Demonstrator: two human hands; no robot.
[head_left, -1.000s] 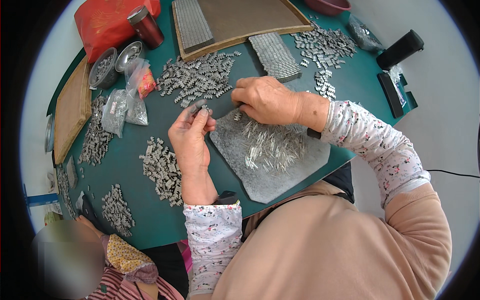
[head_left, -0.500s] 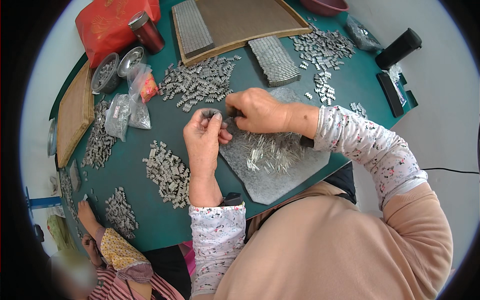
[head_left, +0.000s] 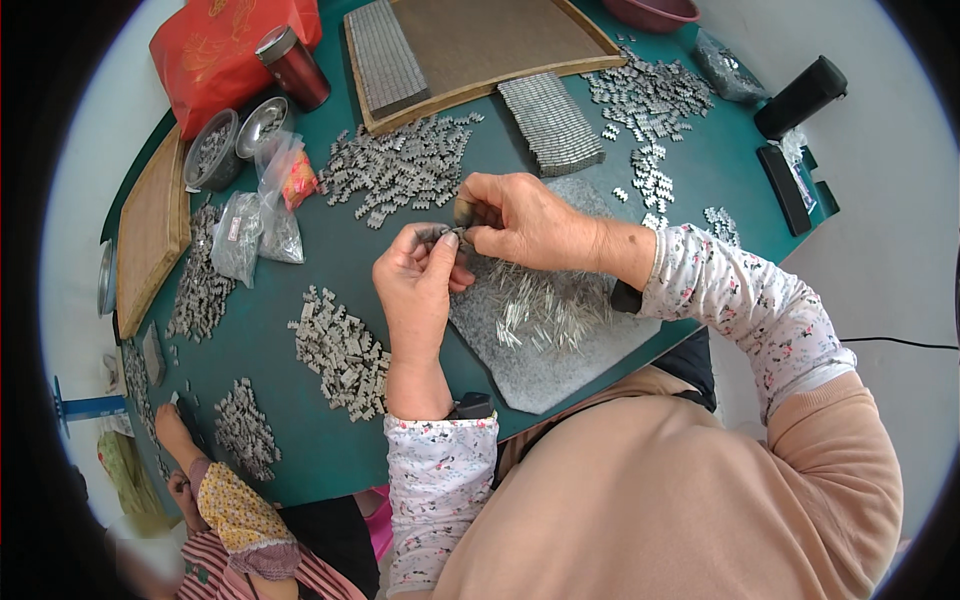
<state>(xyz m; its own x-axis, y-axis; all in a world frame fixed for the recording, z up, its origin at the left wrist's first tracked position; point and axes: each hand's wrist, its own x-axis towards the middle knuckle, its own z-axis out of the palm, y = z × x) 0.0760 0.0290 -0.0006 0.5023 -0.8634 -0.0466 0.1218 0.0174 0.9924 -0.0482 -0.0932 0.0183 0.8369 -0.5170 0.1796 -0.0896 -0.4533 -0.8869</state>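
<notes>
My left hand point(head_left: 418, 280) is closed, pinching a small grey metal piece point(head_left: 459, 231) between thumb and forefinger. Against it, my right hand point(head_left: 525, 222) has its thumb and fingers pressed together; whatever they hold is too small to make out. Both hands meet over the far left edge of a grey stone-like slab point(head_left: 530, 380). Thin shiny metal pins point(head_left: 540, 310) lie heaped on that slab, below my right wrist. Left of my left forearm is a pile of small toothed metal pieces point(head_left: 340, 355) on the green table point(head_left: 320, 250).
Farther off are another pile of metal pieces point(head_left: 400, 165), a stacked block of them point(head_left: 550, 122) and a wooden tray point(head_left: 500, 55). Plastic bags point(head_left: 240, 235), a round tub point(head_left: 212, 150) and a dark red tumbler point(head_left: 293, 68) stand left. A co-worker's hand point(head_left: 175, 435) works lower left.
My right hand has turned slightly and its thumb has come against my left fingertips. The small metal piece now shows between them. The view has shifted slightly.
</notes>
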